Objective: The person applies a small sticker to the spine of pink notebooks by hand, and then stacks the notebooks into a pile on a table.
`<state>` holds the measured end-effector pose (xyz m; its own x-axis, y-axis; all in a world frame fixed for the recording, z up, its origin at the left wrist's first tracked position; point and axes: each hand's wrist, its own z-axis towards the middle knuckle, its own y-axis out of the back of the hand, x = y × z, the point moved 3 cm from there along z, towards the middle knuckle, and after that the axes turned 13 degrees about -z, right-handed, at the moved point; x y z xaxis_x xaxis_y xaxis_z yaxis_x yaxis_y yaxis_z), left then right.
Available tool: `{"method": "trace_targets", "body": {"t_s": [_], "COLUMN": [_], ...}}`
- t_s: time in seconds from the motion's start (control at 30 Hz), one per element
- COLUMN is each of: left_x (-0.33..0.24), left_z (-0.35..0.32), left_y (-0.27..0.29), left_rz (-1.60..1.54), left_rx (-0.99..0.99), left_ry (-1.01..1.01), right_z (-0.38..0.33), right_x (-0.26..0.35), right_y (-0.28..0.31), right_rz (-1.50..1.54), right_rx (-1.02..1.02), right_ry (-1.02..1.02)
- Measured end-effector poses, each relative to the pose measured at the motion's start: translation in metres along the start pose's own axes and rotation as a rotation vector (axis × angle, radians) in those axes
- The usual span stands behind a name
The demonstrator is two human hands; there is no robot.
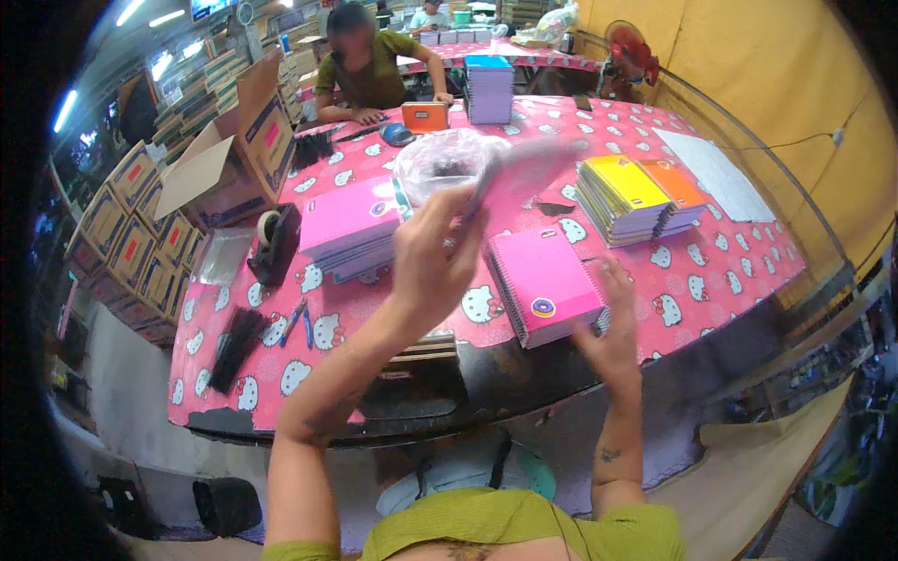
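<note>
My left hand (438,248) is raised over the table, its fingers closed on a flat, greyish-pink thing (533,161). Motion smears it too much to tell its kind. Below and to the right lies a pink spiral notebook (552,280) with a round doughnut picture, on top of a short pile. Just off the pile's right side is my right hand (613,323), fingers apart and holding nothing; whether it touches the edge I cannot tell. Left of my left hand stands a taller stack of pink notebooks (346,224). Behind it sits a crumpled clear plastic bag (440,159).
Yellow notebooks (625,187) and orange notebooks (675,184) stand at the right. A tape dispenser (274,245), black strips (238,348) and blue pens (299,323) lie left. An open carton (229,154) stands beyond. Across the table, a co-worker (374,70) is near an orange notebook (426,116).
</note>
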<state>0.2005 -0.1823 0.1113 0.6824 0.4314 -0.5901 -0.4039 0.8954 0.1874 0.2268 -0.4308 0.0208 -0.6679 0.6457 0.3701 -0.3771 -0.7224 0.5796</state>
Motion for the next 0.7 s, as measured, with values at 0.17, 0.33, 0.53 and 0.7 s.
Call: {"method": "trace_targets", "body": {"t_s": [0.17,0.33,0.53,0.7], "left_x": [0.007,0.078,0.177,0.189], "left_z": [0.039,0.049,-0.019,0.003], "left_y": [-0.07,-0.107,-0.144,-0.125], "left_rz": [-0.458,-0.142,0.454,0.513], "left_rx": [0.138,0.256,0.624,0.546], "left_ry": [0.181,0.089,0.029,0.041], "right_z": [0.019,-0.003,-0.017,-0.041], "right_x": [0.007,-0.028,-0.068,-0.02], "right_y": [-0.005,-0.033,-0.003,-0.06], "right_rz": [0.239,1.0,0.457,-0.296], "right_rx": [-0.17,-0.193,-0.662,0.166], "right_ry": [0.124,-0.242,-0.427,0.088]}}
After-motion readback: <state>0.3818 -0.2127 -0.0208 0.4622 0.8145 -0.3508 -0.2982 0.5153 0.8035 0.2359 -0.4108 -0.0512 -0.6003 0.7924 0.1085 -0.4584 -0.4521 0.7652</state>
